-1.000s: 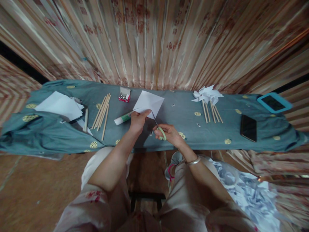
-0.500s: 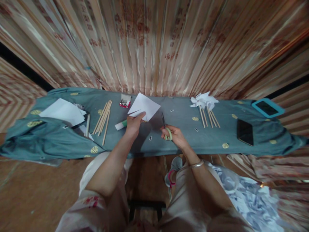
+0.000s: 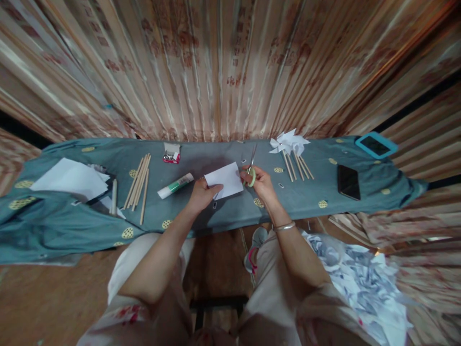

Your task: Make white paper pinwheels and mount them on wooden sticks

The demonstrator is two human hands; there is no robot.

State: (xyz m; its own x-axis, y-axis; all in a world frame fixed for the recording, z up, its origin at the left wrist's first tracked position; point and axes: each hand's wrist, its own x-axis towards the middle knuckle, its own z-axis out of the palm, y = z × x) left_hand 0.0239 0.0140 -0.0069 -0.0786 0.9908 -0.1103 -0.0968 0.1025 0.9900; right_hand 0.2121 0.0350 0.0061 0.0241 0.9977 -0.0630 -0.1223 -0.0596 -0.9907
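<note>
Paper sheet (image 3: 227,179), white, over the middle of the blue-green tablecloth (image 3: 306,194); pinched between thumb and fingers of the left hand (image 3: 203,193); scissors (image 3: 251,169) with green handles clasped in the right hand (image 3: 260,182), blades pointing forward, near the paper's right edge; glue stick (image 3: 175,186) just left of the left hand; wooden sticks (image 3: 137,181) farther left; paper pinwheels (image 3: 290,142) off to the right.

Our left hand (image 3: 200,193) and right hand (image 3: 261,181) sat apart near mid-frame.
Our left thumb pointed rightward in a pinch; our right fingers curled in a grip. The left forearm (image 3: 162,252) slanted up from lower left, the right forearm (image 3: 297,250) from lower right.
</note>
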